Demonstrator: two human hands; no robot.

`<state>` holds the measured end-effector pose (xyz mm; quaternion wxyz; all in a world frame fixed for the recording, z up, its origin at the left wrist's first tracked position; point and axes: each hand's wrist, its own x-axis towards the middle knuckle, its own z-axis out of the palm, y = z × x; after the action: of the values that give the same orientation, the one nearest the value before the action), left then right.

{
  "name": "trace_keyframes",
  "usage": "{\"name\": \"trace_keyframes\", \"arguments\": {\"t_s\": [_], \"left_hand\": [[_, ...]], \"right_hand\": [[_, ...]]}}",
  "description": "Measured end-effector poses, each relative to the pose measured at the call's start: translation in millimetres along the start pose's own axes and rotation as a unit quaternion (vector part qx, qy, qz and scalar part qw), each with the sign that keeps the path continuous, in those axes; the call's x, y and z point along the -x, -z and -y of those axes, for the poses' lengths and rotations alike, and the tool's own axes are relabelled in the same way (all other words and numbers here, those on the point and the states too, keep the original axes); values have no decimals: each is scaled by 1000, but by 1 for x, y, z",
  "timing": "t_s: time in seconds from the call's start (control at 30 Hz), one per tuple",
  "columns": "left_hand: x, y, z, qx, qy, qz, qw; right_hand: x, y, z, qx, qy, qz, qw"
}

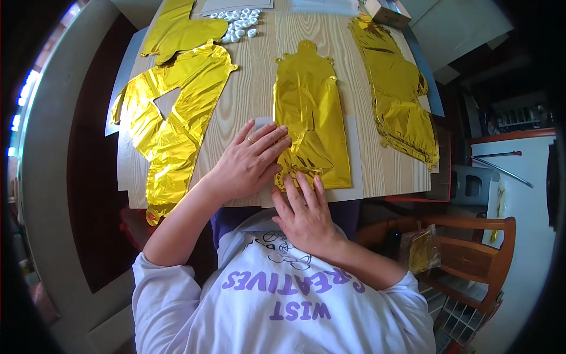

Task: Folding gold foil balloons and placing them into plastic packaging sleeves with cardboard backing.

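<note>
A flat gold foil balloon (315,112), folded into a long strip with small tabs at its far end, lies before me on a pale sheet (356,159) at the table's near edge. My left hand (250,159) rests on its left edge, palm down, fingers stretched out flat; a ring shows on one finger. At the near end, the fingertips of my right hand (306,215) touch the foil's lower left part, fingers spread. The foil under my fingers is creased, and what lies beneath it is hidden.
On the left lies a shiny gold foil balloon (183,118), with another gold foil balloon (183,29) beyond it. Several white rings (239,25) are heaped beside that. At right are gold foil balloons (401,94) and a small box (386,13). A wooden chair (471,253) stands right of me.
</note>
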<state>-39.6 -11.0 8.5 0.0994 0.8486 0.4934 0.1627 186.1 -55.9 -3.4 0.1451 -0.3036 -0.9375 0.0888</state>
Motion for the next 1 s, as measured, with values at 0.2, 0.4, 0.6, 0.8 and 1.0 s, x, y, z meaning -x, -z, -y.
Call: {"name": "trace_keyframes", "arguments": {"t_s": [0.2,0.4,0.6,0.8,1.0], "left_hand": [[3,0,-2,0,22,-1,1000],[7,-1,-4,31,21,-14,999],[17,3,-19,49,7,-59,997],[106,-11,-70,392,234,-264,850],[103,-15,-86,788,448,-47,420]], "right_hand": [[1,4,-1,-20,-6,15,1000],[1,50,-51,31,15,-8,999],[36,37,-78,88,90,-42,991],[60,62,-39,48,65,-96,992],[91,53,-8,26,84,-27,996]]}}
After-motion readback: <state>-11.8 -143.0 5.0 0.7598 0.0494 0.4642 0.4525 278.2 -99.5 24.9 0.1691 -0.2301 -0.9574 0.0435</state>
